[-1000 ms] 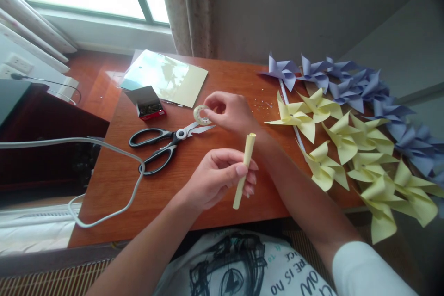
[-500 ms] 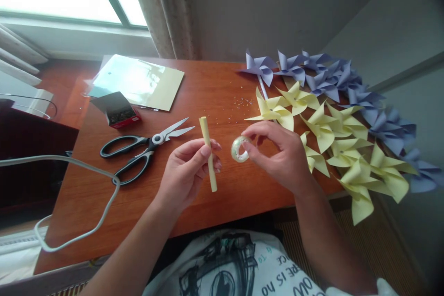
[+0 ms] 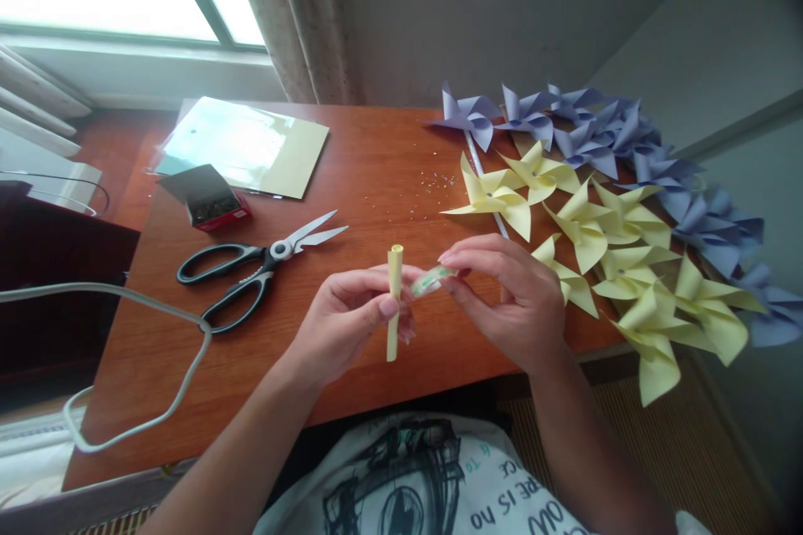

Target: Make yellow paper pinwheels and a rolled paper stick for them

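My left hand (image 3: 355, 318) is closed on a thin rolled tube of yellow paper (image 3: 394, 276), held nearly upright with its thumb across the front. Close beside the tube, my right hand (image 3: 508, 288) pinches a small roll of clear tape (image 3: 432, 281) between thumb and fingers. The roll is turned nearly edge-on and sits by the left fingertips; whether it touches them I cannot tell. Both hands are above the wooden table (image 3: 370, 167).
Black-handled scissors (image 3: 276, 255) lie left of my hands. Behind them are an open red box (image 3: 219, 201) and a stack of paper in a clear sleeve (image 3: 251, 146). Yellow pinwheels (image 3: 583, 230) and purple pinwheels (image 3: 590, 138) spread over the right side. A white cable (image 3: 188, 384) loops at left.
The yellow tube has moved right and become more upright. The tape roll has turned from showing its ring face to nearly edge-on, and it is now closer to the tube.
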